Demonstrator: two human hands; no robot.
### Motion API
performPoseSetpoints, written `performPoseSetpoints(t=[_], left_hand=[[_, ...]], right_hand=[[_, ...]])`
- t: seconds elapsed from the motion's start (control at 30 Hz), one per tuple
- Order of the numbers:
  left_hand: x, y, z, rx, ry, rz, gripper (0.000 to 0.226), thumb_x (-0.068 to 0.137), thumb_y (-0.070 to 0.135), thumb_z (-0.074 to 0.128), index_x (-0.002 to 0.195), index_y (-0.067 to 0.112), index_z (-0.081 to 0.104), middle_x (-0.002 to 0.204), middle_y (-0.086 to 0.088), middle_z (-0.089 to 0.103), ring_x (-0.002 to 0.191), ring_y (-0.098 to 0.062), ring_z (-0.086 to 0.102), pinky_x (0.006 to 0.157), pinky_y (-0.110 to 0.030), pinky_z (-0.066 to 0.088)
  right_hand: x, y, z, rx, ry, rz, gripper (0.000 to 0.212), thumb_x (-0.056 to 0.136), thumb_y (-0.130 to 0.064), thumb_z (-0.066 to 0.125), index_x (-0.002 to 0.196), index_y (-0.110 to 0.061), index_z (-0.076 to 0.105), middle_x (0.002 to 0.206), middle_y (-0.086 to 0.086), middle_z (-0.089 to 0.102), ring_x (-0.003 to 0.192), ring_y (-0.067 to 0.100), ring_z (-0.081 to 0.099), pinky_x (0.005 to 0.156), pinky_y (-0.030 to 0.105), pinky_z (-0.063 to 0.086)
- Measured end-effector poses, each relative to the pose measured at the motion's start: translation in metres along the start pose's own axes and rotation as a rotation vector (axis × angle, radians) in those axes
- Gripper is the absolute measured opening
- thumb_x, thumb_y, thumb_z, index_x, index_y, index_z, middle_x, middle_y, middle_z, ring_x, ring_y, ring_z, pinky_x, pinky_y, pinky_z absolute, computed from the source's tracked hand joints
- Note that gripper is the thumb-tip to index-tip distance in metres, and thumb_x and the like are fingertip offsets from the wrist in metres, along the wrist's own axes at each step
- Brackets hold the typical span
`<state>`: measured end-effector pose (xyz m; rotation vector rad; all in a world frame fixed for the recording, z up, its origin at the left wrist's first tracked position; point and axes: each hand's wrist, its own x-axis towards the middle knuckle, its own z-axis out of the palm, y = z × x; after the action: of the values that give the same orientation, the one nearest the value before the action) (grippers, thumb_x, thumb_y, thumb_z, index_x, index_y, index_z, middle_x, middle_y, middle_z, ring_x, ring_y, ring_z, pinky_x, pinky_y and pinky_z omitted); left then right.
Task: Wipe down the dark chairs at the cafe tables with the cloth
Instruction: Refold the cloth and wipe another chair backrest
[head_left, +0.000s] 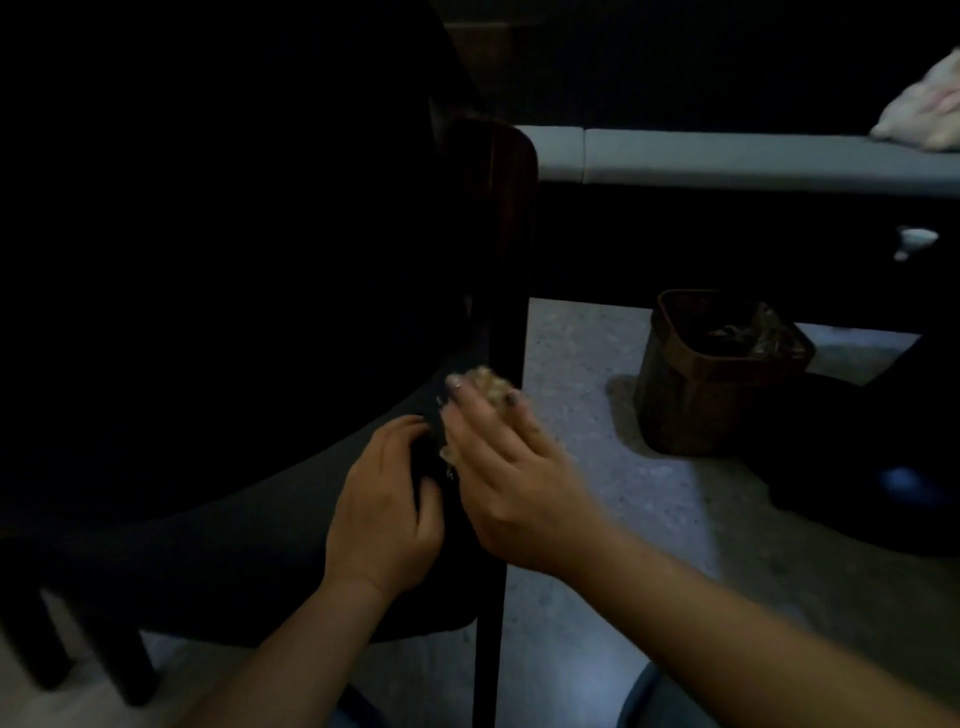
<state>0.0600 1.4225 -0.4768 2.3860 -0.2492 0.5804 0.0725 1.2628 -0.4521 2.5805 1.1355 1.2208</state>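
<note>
A dark chair fills the left half of the dim view, its seat curving toward a dark upright leg. My right hand holds a small pale crumpled cloth against the seat edge beside that leg, fingers curled over it. My left hand grips the dark seat edge just left of the right hand, fingers curled on it. Most of the cloth is hidden under my fingers.
A brown waste bin with crumpled rubbish stands on the speckled floor to the right. A grey table edge runs across the upper right, with a pale cloth lying on it. Dark furniture sits at far right.
</note>
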Motion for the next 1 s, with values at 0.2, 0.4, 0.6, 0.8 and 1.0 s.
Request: performPoseSetpoints(t=[0.2,0.4,0.6,0.8,1.0], left_hand=[[-0.002,0.001,-0.001,0.015,0.020,-0.010,0.044,0.083,0.016,0.050,0.126,0.007,0.052,0.128,-0.008,0.055,0.111,-0.022,0.055,0.091,-0.030,0.042],[-0.002,0.005,-0.003,0.027,0.056,-0.036,0.042,0.082,0.014,0.050,0.122,0.005,0.054,0.114,-0.012,0.060,0.106,-0.026,0.054,0.094,-0.051,0.046],[-0.002,0.006,-0.003,0.065,0.077,0.002,0.044,0.077,0.009,0.053,0.121,0.003,0.056,0.111,-0.011,0.062,0.105,-0.013,0.044,0.102,-0.054,0.041],[0.000,0.001,0.001,0.078,0.069,0.054,0.041,0.077,0.008,0.053,0.118,0.003,0.058,0.108,-0.009,0.062,0.103,-0.013,0.044,0.102,-0.049,0.040],[0.003,0.004,0.002,0.100,0.028,0.046,0.042,0.077,0.011,0.053,0.118,0.004,0.058,0.110,-0.011,0.063,0.103,-0.012,0.041,0.099,-0.045,0.039]], right_hand=[[0.044,0.013,-0.037,-0.407,-0.580,-0.395,0.040,0.094,-0.032,0.036,0.098,-0.015,0.071,0.099,0.010,0.068,0.099,0.032,0.059,0.107,0.047,0.033],[0.075,0.012,-0.030,-0.491,-0.656,-0.299,0.040,0.097,-0.034,0.033,0.076,-0.010,0.058,0.070,0.012,0.049,0.073,0.028,0.043,0.088,0.041,0.034],[0.003,0.015,-0.010,-0.211,-0.238,-0.477,0.017,0.089,-0.025,0.057,0.089,-0.016,0.072,0.089,0.002,0.069,0.094,0.023,0.063,0.107,0.042,0.040],[0.030,0.037,-0.031,0.431,0.690,0.376,0.028,0.094,-0.006,0.043,0.087,0.008,0.067,0.092,0.023,0.064,0.093,0.031,0.061,0.093,0.043,0.046],[0.045,-0.026,-0.003,1.108,0.584,1.522,0.025,0.099,-0.020,0.037,0.077,-0.022,0.050,0.074,-0.006,0.050,0.064,0.001,0.045,0.062,0.018,0.039]])
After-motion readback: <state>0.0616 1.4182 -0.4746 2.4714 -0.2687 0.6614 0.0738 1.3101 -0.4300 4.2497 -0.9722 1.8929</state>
